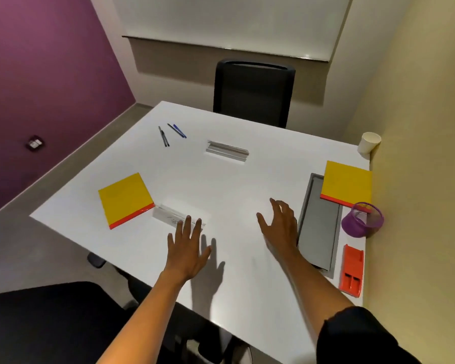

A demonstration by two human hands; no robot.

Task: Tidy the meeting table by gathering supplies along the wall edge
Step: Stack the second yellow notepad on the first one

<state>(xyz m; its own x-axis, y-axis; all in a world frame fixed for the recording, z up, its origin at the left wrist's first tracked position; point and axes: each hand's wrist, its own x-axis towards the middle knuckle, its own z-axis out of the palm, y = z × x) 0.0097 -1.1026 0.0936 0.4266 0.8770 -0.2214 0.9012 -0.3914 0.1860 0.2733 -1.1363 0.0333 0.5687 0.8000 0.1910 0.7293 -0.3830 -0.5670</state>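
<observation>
Left hand spread flat, holding nothing, fingertips just over the clear nameplate; right hand also open and empty, beside the grey tray. Risky bit: see-through plastic on a white table, easy to misjudge and shove into the yellow notepad or off the near edge. Could roll the pens too. Already by the wall: second notepad, purple cup, orange holder, paper cup. Another nameplate mid-table.

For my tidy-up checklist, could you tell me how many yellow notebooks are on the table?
2: one yellow notebook near the table's left edge, another against the wall on the right.
</observation>
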